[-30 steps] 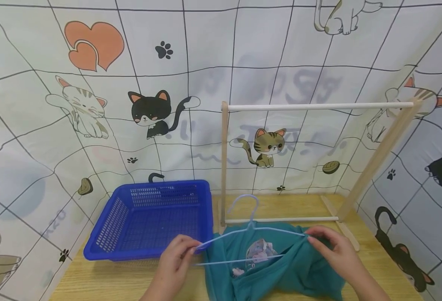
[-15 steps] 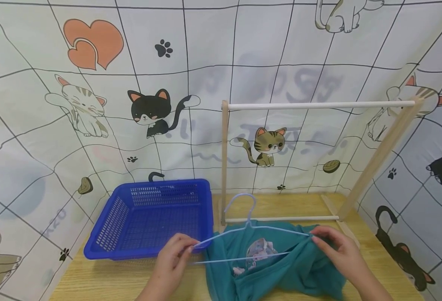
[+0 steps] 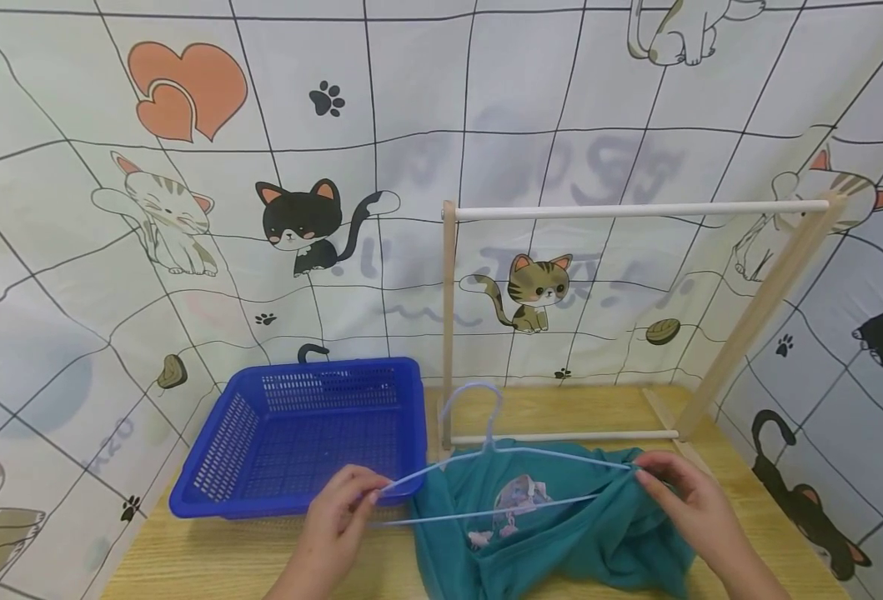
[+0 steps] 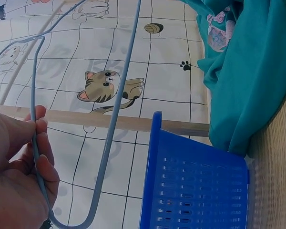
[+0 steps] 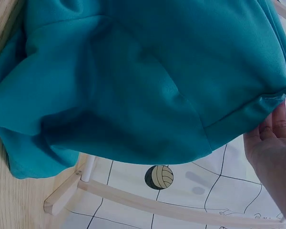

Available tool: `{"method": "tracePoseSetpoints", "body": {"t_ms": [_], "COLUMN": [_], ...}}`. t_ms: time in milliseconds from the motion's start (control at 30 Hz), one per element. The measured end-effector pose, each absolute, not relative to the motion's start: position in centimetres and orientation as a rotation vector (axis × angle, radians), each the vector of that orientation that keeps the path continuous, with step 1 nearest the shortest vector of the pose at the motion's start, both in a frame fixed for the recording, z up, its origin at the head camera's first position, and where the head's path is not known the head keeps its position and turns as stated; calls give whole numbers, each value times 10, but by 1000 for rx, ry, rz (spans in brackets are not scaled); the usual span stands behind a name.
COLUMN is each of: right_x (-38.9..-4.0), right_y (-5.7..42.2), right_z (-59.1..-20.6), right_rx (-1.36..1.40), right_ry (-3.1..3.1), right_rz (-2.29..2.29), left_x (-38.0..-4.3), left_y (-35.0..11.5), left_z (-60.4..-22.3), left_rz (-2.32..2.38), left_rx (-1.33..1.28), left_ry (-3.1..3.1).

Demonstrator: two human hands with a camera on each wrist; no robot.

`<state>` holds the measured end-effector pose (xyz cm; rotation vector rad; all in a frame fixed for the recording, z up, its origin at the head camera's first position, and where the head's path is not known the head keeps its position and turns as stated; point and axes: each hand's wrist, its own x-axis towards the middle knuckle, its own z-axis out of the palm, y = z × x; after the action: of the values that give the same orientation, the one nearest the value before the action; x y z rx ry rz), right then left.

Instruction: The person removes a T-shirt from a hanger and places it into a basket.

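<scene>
A light blue clothes hanger [image 3: 441,518] is stretched between both hands, hook upward, above a teal garment [image 3: 584,558] with a pale printed figure. Its left end is pinched by my left hand [image 3: 339,517], which the left wrist view shows with fingers curled round the hanger's arm [image 4: 33,86]. At the other end, my right hand [image 3: 684,500] pinches the garment's edge together with the hanger's right arm. Part of the hanger's right side is hidden inside the cloth. In the right wrist view the teal garment [image 5: 148,81] hangs from the right hand [image 5: 271,138].
Behind the garment stands a wooden rack [image 3: 449,333] with a white top rod [image 3: 636,212]. A blue plastic basket [image 3: 321,442] sits on the wood-grain table [image 3: 186,558] at left. A cat-print sheet [image 3: 411,100] covers the walls.
The hanger has shifted a little left with its hook, while my right hand has moved slightly right, drawing the garment's edge along the hanger's arm. My left hand has drifted slightly left.
</scene>
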<state>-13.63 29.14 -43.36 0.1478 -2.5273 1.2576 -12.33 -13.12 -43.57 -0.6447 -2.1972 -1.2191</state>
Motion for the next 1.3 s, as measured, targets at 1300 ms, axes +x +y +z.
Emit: {"method": "tracePoseSetpoints", "body": {"t_ms": [1300], "right_x": [-137], "right_y": [307], "right_z": [-437], "right_rx": [-94], "right_ry": [-2671], "right_rz": [1232], "left_x": [-124], "left_y": [-140], "left_z": [-438], "left_rz": [-1246], "left_rx": [-663], "left_ry": [-2183]}}
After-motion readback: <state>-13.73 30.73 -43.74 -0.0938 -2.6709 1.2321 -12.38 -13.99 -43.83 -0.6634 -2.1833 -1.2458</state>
